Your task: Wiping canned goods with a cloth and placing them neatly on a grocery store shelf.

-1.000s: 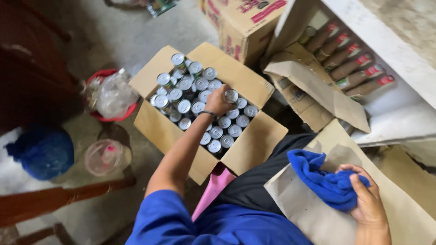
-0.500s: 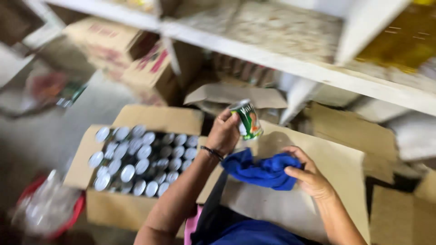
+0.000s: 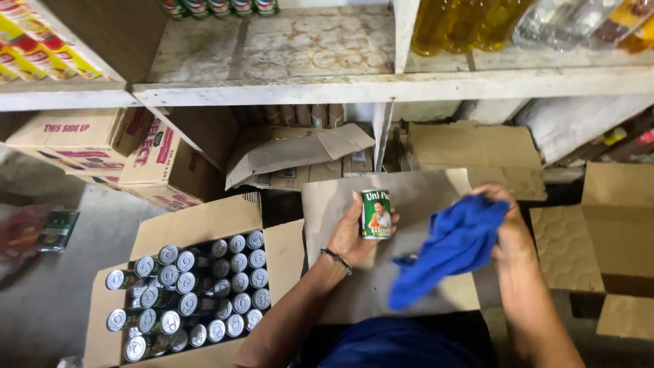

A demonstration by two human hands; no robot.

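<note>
Far left: stacked closed cardboard cartons [image 3: 88,146] sit under the lower shelf, with pink lettering on their sides.

Lower left: an open cardboard box [image 3: 197,228], flaps folded out, holds many small cans [image 3: 204,293] packed close together. Most stand upright with silver tops showing; a few at the left edge lie tilted, so their green sides show.

Centre: the left hand [image 3: 354,235] is raised above a flat sheet of cardboard [image 3: 415,194]. Its fingers are curled around a green can [image 3: 376,214], thumb on the near side and the other fingers behind, so the can is gripped upright and clear of the box. The label faces the camera. A dark beaded bracelet [image 3: 336,261] sits on the wrist.

Right of centre: the right hand [image 3: 507,228] is closed on a bunched blue cloth [image 3: 453,245]. The cloth hangs down and to the left from the fist. Cloth and can are near one another but apart.

Above: a worn white shelf [image 3: 381,85], with bottles of yellow liquid [image 3: 463,24] at upper right.

Far right: more open cardboard cartons [image 3: 613,232].

Bottom: blue clothing [image 3: 395,344] on the person.
</note>
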